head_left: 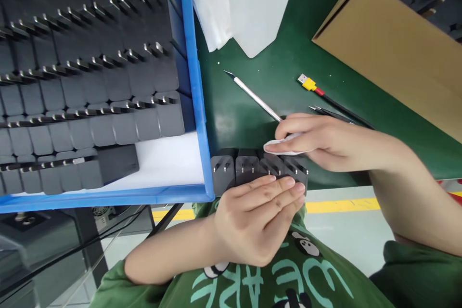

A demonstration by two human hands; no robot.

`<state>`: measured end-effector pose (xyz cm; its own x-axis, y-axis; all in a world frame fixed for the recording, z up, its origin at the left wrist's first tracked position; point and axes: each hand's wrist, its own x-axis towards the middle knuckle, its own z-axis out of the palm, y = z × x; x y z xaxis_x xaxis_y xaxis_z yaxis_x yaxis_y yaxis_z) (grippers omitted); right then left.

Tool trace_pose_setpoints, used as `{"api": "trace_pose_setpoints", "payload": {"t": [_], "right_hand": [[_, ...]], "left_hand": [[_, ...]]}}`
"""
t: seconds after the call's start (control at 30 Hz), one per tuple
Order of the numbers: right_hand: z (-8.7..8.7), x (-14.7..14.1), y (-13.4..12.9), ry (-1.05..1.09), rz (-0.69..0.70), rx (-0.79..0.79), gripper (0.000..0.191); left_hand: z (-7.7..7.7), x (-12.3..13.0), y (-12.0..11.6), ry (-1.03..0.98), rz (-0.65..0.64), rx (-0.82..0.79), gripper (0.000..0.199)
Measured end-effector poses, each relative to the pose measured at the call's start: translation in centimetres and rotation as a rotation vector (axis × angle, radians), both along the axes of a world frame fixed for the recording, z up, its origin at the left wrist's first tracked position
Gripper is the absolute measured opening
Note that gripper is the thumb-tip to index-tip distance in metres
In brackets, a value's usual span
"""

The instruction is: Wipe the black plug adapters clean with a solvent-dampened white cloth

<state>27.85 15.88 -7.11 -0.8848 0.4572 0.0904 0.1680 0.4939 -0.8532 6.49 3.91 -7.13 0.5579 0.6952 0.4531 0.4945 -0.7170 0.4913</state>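
Observation:
Several black plug adapters [223, 173] stand side by side in a row at the front edge of the green table, metal pins showing. My left hand [258, 216] lies against their near side, its fingers extended and close together, gripping nothing that I can see. Over the right end of the row, my right hand [325, 142] presses a folded white cloth [285, 145] to the far side of the adapters, with the fingers closed on it. A craft knife [256, 98] lies just beyond the right hand.
A blue tray [197, 86] full of black adapters fills the left. A cardboard box [393, 53] with black parts is at the right. A yellow-tipped USB cable [308, 83], tweezers [334, 114], a white cloth [212, 7] and a pale sheet [258, 5] lie on the green table [231, 120].

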Motion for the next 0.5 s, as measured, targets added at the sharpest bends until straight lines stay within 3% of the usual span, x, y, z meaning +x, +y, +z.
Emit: {"api": "trace_pose_setpoints", "payload": {"t": [0.1, 0.27, 0.43, 0.5], "right_hand": [[0.8, -1.0, 0.3, 0.111, -0.067, -0.063, 0.043], [1.7, -3.1, 0.6, 0.015, 0.154, -0.044, 0.032], [2.5, -0.8, 0.5, -0.111, -0.222, 0.096, 0.026], [3.3, 0.9, -0.3, -0.135, -0.259, 0.124, 0.033]], "left_hand": [[0.0, 0.3, 0.0, -0.005, 0.027, 0.022, 0.013], [-0.3, 0.5, -0.4, -0.029, 0.060, 0.019, 0.013], [-0.7, 1.0, -0.7, -0.052, 0.100, 0.018, 0.014], [-0.3, 0.8, -0.5, -0.049, 0.075, 0.026, 0.013]]}}
